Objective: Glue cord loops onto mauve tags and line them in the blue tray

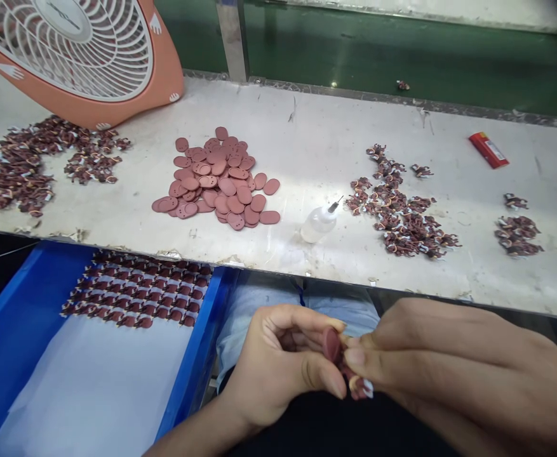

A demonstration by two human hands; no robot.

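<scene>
Low in front of my body, my left hand (278,374) pinches a reddish-brown oval base (331,344) between thumb and fingers. My right hand (449,355) meets it from the right, its fingertips closed on a small brown figurine (360,386) with tan and white parts. Base and figurine are together between the fingertips; the exact contact is hidden. On the bench above lies a heap of similar oval bases (225,184). Piles of similar figurines (402,216) lie to its right. A clear needle-tip bottle (319,225) stands between them.
An orange fan (164,82) stands at the back left, beside more brown figurines (16,165). Below the bench edge, a blue tray (25,298) holds rows of figurines on bases (140,292) and white sheeting. A red lighter (488,151) lies at the right.
</scene>
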